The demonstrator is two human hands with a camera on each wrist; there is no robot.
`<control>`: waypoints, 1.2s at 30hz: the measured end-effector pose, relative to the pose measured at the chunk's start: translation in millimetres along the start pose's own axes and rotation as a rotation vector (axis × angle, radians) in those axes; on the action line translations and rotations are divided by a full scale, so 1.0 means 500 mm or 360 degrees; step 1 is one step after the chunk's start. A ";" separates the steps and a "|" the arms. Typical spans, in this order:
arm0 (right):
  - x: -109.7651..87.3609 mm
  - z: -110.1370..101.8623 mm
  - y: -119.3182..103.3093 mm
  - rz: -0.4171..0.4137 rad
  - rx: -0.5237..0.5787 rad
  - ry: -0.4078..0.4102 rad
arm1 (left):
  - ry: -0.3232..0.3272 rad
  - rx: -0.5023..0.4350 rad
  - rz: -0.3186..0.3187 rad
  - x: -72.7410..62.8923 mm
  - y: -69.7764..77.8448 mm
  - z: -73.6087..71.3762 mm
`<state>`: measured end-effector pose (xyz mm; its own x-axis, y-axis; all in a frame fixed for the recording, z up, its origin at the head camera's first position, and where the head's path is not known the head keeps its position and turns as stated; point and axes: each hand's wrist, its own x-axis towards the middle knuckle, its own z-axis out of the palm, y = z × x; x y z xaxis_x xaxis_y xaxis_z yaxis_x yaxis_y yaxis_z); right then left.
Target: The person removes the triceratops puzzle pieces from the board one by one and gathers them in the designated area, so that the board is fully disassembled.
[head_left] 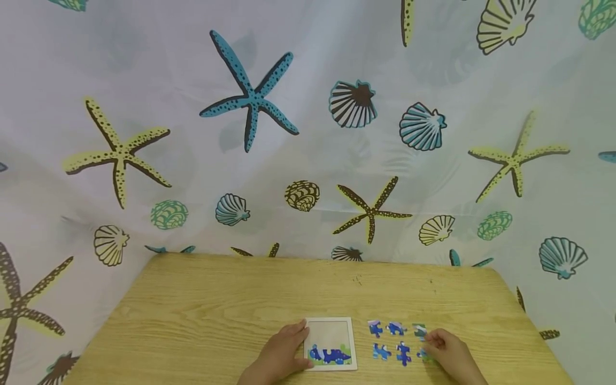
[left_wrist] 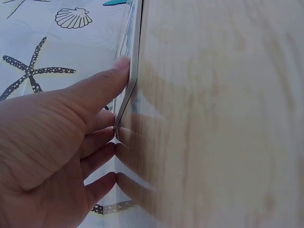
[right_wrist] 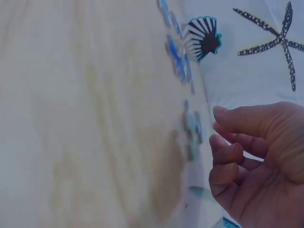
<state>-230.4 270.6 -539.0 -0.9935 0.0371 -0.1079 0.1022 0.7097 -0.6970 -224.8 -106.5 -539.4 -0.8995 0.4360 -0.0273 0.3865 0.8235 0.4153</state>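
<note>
Head view: the tray (head_left: pixel 329 331) lay on the wooden surface (head_left: pixel 207 310), with joined pieces (head_left: pixel 332 355), blue and green, along its near side and pale base beyond them. The left hand (head_left: pixel 284 353), fingers relaxed rather than clenched, rested against the tray's left edge, its thumb at the near corner. To the tray's right, six loose pieces (head_left: pixel 403 354) lay in two rows of three. The right hand (head_left: pixel 447 350) was at the row ends farthest from the tray, released, fingers loosely curled; whether they touched a piece could not be told. Beyond the tray hung a cloth (head_left: pixel 308 160) printed with starfish and shells.
</note>
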 end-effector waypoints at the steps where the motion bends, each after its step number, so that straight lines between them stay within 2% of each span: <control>1: 0.000 0.002 -0.006 -0.0016 0.0016 0.0003 | -0.0001 0.0006 0.0000 0.000 0.000 0.000; 7: 0.002 0.029 -0.062 -0.0137 0.0122 -0.0024 | -0.0003 0.0026 -0.0002 0.000 -0.002 0.000; 13: 0.008 0.088 -0.128 -0.0508 0.0218 -0.0213 | -0.0004 0.0020 0.0002 0.000 -0.003 -0.002; 16: 0.012 0.127 -0.163 -0.0609 0.0283 -0.0318 | -0.0013 -0.0004 0.0005 -0.002 0.000 -0.007; 21: 0.012 0.190 -0.219 -0.0629 0.0364 -0.0487 | -0.0006 -0.0048 0.0007 -0.005 0.004 -0.009; 25: 0.009 0.231 -0.245 -0.0665 0.0376 -0.0593 | 0.0004 -0.0043 0.0009 -0.006 0.001 -0.002; 31: 0.008 0.273 -0.257 -0.0761 0.0253 -0.0588 | -0.0006 -0.0016 0.0031 -0.006 -0.005 0.001; 36: 0.007 0.285 -0.259 -0.0778 0.0151 -0.0565 | -0.0016 -0.0032 0.0059 -0.009 -0.007 -0.002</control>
<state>-240.0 78.6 -549.9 -0.8506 -0.5254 0.0221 -0.3411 0.5192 -0.7836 -222.5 -111.9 -539.6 -0.8826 0.4697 -0.0209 0.4151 0.7993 0.4345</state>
